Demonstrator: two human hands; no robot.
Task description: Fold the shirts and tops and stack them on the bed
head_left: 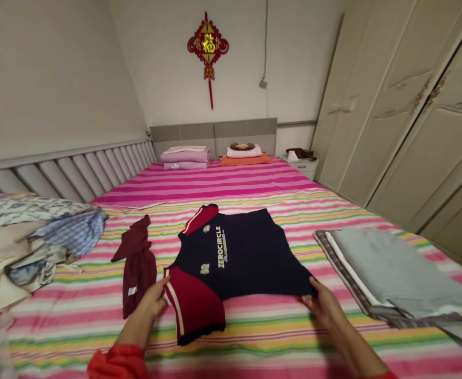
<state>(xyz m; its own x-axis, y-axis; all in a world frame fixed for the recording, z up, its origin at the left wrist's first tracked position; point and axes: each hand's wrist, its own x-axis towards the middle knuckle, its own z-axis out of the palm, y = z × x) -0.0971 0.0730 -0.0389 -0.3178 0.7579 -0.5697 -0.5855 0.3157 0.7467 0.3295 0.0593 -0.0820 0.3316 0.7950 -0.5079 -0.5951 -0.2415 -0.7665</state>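
Observation:
A navy T-shirt (254, 252) with red sleeves, white stripes and "ZEROCIRCLE" lettering lies spread on the bed, its collar toward the left. My left hand (157, 300) pinches the edge of the near red sleeve. At the hem's near corner, my right hand (321, 301) grips the navy cloth between thumb and fingers. The near side is drawn taut between both hands. Just left of the shirt lies a crumpled maroon garment (139, 268) with a small white label.
Folded grey clothes (392, 268) are stacked at the right. A loose heap of clothes (57, 231) fills the left side. Folded bedding (187, 156) and a pink pillow (243, 151) sit by the headboard (215, 138). A rail (77, 171) borders the left; wardrobes (404, 116) stand right.

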